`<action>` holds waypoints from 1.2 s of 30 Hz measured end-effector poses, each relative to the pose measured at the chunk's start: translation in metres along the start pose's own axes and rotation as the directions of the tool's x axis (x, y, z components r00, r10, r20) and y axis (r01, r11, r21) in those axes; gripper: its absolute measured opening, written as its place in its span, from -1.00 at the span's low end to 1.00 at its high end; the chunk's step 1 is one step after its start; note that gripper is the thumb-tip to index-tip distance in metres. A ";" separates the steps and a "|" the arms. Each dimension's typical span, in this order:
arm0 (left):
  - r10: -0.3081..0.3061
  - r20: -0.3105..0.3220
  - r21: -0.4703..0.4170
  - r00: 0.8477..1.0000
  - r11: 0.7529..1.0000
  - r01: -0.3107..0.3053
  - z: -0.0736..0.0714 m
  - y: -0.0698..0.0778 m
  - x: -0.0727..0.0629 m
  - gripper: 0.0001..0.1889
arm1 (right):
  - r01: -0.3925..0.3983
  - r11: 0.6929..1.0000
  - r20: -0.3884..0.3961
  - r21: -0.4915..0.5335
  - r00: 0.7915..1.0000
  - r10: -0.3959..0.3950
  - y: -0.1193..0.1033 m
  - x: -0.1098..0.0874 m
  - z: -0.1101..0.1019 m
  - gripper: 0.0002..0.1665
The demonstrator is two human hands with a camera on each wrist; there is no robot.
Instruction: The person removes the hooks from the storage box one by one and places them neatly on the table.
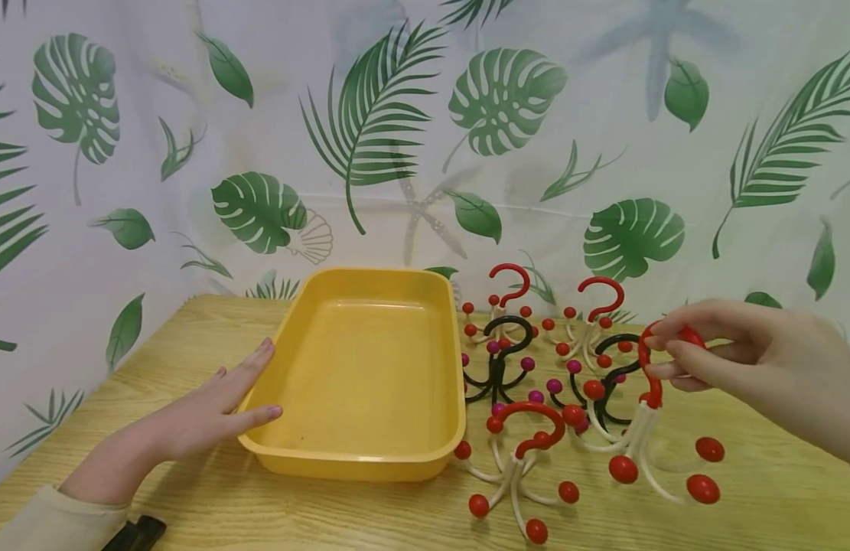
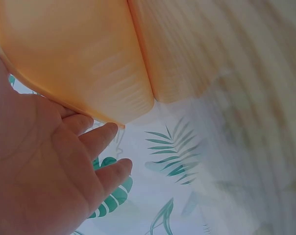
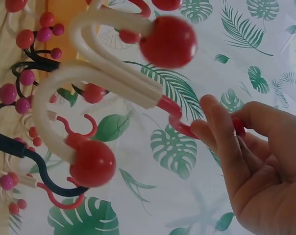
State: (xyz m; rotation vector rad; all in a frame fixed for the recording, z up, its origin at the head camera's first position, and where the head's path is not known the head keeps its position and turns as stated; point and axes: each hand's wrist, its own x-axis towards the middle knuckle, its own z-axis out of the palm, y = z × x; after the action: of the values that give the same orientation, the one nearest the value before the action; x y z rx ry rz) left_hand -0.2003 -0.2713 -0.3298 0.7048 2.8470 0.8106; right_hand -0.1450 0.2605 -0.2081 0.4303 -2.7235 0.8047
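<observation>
My right hand (image 1: 755, 360) pinches the curved red hook of a white hanger (image 1: 649, 396) whose arms end in red balls. In the right wrist view, the fingertips meet at this hanger's red hook (image 3: 180, 125), and its white arms spread out away from the hand. My left hand (image 1: 211, 409) rests on the left rim of a yellow plastic tray (image 1: 356, 459), thumb over the edge. Seen from the left wrist, its fingers lie fairly straight along the tray's side (image 2: 74, 58).
Right of the tray stands another white hanger (image 1: 516, 478) with a red hook. Behind it are black hangers (image 1: 496, 375) with magenta balls. Two more red-hooked hangers (image 1: 601, 295) stand farther back. A leaf-print cloth (image 1: 411, 138) hangs behind the wooden table (image 1: 314, 513).
</observation>
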 end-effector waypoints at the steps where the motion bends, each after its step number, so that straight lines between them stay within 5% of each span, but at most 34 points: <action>1: -0.001 0.000 -0.001 1.000 1.000 0.001 0.000 0.000 0.000 -0.07 | 0.000 1.000 0.005 -0.020 1.000 0.000 0.001 -0.001 0.000 -0.79; 10: -0.003 0.005 0.005 1.000 1.000 0.003 0.000 0.002 0.001 -0.07 | -0.032 0.999 0.144 -0.021 0.989 0.035 0.028 -0.010 -0.011 -0.38; 16: -0.003 0.003 0.003 1.000 1.000 0.003 0.000 0.002 0.001 -0.08 | 0.031 0.999 0.110 -0.031 0.994 -0.027 0.041 -0.011 -0.012 -0.48; 20: -0.007 0.004 -0.003 1.000 1.000 0.007 0.000 0.001 0.000 -0.08 | 0.012 0.992 0.131 -0.124 0.991 0.005 0.036 -0.010 -0.009 -0.59; 26: -0.011 0.008 -0.006 1.000 1.000 0.011 0.000 0.000 0.000 -0.07 | 0.102 0.951 0.123 -0.291 0.990 -0.068 0.032 -0.012 -0.006 -0.71; 36: -0.012 0.010 -0.013 1.000 1.000 0.012 0.000 0.001 0.000 -0.08 | 0.140 0.952 0.257 -0.273 0.964 -0.068 0.033 -0.014 -0.003 -0.80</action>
State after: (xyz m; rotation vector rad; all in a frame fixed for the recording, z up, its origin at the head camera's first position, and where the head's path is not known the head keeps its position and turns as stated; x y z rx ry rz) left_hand -0.1999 -0.2709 -0.3290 0.6870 2.8323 0.8207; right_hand -0.1435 0.2913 -0.2263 0.6387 -2.9499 0.3334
